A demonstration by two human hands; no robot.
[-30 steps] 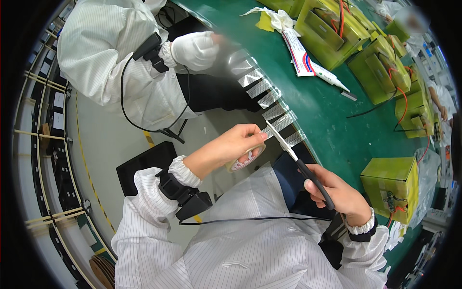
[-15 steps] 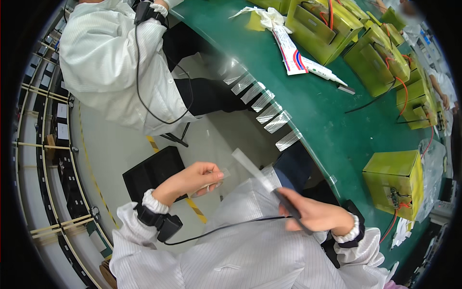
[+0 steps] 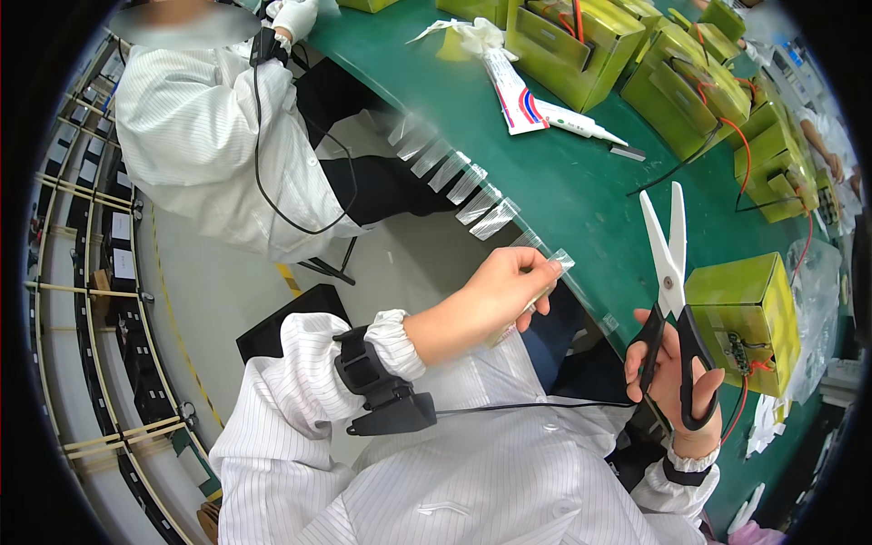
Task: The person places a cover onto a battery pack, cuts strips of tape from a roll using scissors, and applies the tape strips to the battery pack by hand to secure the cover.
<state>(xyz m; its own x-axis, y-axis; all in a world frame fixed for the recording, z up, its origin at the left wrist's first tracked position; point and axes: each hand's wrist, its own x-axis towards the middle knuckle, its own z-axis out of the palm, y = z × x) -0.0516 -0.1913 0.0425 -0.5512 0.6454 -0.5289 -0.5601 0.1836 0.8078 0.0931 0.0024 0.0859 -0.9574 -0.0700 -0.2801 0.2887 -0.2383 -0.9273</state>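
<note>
At the green table's edge, my left hand (image 3: pixel 513 289) is closed, pinching a short piece of clear tape (image 3: pixel 563 263) between thumb and fingertips. Something flat shows below its palm, too hidden to name. My right hand (image 3: pixel 677 386) holds a pair of scissors (image 3: pixel 670 283) with white blades and black handles, fingers in the loops. The blades stand apart and point away from me over the table, beside a yellow-green box (image 3: pixel 740 309). Several clear tape strips (image 3: pixel 495 218) hang in a row along the table edge, beyond my left hand.
On the green table (image 3: pixel 581 204) lie a white tube (image 3: pixel 518 95) and several yellow-green boxes (image 3: pixel 577 54) with red and black wires. A clear plastic bag (image 3: pixel 815 309) is at the right. Another person's white sleeve (image 3: pixel 182 136) is at the upper left, above a black box (image 3: pixel 291 322).
My left hand has moved right, up to the table edge, with its tape. My right hand has turned and moved right, and the scissors' blades have spread apart.
</note>
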